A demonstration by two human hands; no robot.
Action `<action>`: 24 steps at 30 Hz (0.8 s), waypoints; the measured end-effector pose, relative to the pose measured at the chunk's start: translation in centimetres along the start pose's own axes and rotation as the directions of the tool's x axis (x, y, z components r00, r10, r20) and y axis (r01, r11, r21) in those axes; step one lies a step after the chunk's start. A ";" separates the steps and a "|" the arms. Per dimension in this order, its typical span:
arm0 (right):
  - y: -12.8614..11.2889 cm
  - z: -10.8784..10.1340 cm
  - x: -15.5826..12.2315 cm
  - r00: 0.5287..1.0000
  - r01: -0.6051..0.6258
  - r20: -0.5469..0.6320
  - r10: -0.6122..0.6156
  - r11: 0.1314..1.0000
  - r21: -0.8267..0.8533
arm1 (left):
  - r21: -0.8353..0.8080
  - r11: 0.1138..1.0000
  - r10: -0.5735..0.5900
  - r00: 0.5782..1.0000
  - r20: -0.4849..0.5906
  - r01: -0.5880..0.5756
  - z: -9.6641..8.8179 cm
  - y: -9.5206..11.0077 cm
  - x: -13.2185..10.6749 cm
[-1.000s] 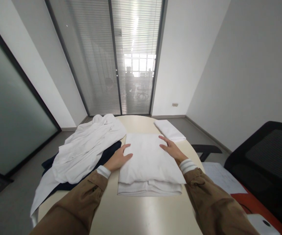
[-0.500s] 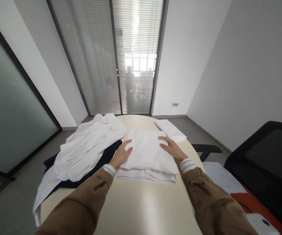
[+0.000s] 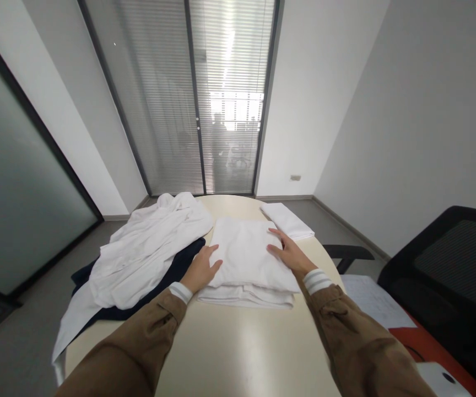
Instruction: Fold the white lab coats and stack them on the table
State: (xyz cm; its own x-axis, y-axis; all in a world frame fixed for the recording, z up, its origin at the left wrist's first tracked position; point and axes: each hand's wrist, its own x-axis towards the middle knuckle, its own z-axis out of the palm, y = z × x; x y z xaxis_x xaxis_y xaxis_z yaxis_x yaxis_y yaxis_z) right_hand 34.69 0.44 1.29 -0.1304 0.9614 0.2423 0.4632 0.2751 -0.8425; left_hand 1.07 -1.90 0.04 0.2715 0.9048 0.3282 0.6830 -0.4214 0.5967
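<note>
A folded white garment [image 3: 244, 253] lies flat in front of me, its lower layers showing along the near edge. My left hand [image 3: 201, 267] rests at its left edge with the thumb and fingers apart. On the opposite side, my right hand [image 3: 291, 253] lies on the right edge, fingers spread. Neither hand grips the cloth. To the left is a loose heap of white clothing [image 3: 151, 248], with a dark navy garment [image 3: 180, 263] partly beneath it. Beyond my right hand sits another folded white cloth [image 3: 287, 219].
Everything rests on a cream round-ended table [image 3: 242, 344]. White cloth hangs over its left edge. At the right stand a black mesh chair [image 3: 448, 270] and papers [image 3: 376, 298], with a red item [image 3: 411, 336] and a white device [image 3: 442, 377]. A glass partition with blinds [image 3: 230, 138] is behind.
My left hand has shifted slightly toward me along the folded garment's left edge. My right hand has barely moved. The garment keeps nearly the same shape.
</note>
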 end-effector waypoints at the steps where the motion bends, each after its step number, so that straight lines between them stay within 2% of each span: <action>1: -0.3 -0.3 -0.2 0.998 -0.057 0.002 0.057 0.998 0.005 | -0.007 1.000 -0.009 1.000 0.010 0.009 -0.4 0.3 -0.1; 3: -1.0 -1.1 -0.6 0.987 -0.155 0.028 0.156 0.988 -0.019 | -0.028 0.999 -0.036 0.998 0.051 0.037 -1.3 0.9 -0.4; 5: -1.6 -1.8 -1.0 0.974 -0.202 0.093 0.206 0.978 -0.058 | -0.048 0.997 -0.053 0.990 0.129 0.060 -2.2 1.5 -0.9; 8: -2.3 -2.3 -1.5 0.956 -0.144 0.250 0.156 0.987 -0.064 | -0.079 0.995 -0.043 0.961 0.272 0.067 -3.0 1.8 -1.5; 10: -2.5 -2.2 -1.7 0.938 -0.089 0.333 0.097 0.995 -0.039 | -0.098 0.992 -0.051 0.953 0.300 0.084 -2.9 1.6 -1.6; 11: -2.5 -1.9 -1.7 0.936 -0.076 0.343 0.080 0.997 -0.023 | -0.105 0.990 -0.063 0.958 0.281 0.096 -2.7 1.4 -1.6; 13: -2.4 -1.2 -1.5 0.956 -0.057 0.287 0.054 0.998 0.003 | -0.118 0.987 -0.083 0.975 0.206 0.109 -2.1 1.1 -1.4; 16: -2.0 0.0 -1.1 0.994 0.014 0.109 -0.014 1.000 -0.004 | -0.117 0.987 -0.094 0.989 0.115 0.108 -1.3 0.7 -1.2; 19: -1.6 0.7 -0.9 0.997 0.051 0.056 -0.048 0.998 -0.048 | -0.089 0.991 -0.084 0.987 0.138 0.096 -1.1 0.8 -1.5; 22: -1.4 0.6 -1.0 0.998 -0.004 0.054 0.009 0.996 -0.094 | -0.056 0.997 -0.039 0.979 0.198 0.051 -1.3 1.1 -2.0; 24: -1.4 0.5 -1.2 0.997 -0.023 0.070 0.031 0.993 -0.117 | -0.036 0.999 -0.009 0.982 0.190 0.016 -1.4 1.4 -2.3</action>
State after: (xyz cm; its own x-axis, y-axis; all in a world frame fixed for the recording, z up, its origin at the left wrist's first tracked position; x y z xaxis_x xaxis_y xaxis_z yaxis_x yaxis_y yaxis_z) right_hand 33.79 -1.08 1.92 -0.1770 0.9673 0.1816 0.5657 0.2510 -0.7855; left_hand 0.47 -4.64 1.10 0.3891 0.9039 0.1780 0.6627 -0.4088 0.6275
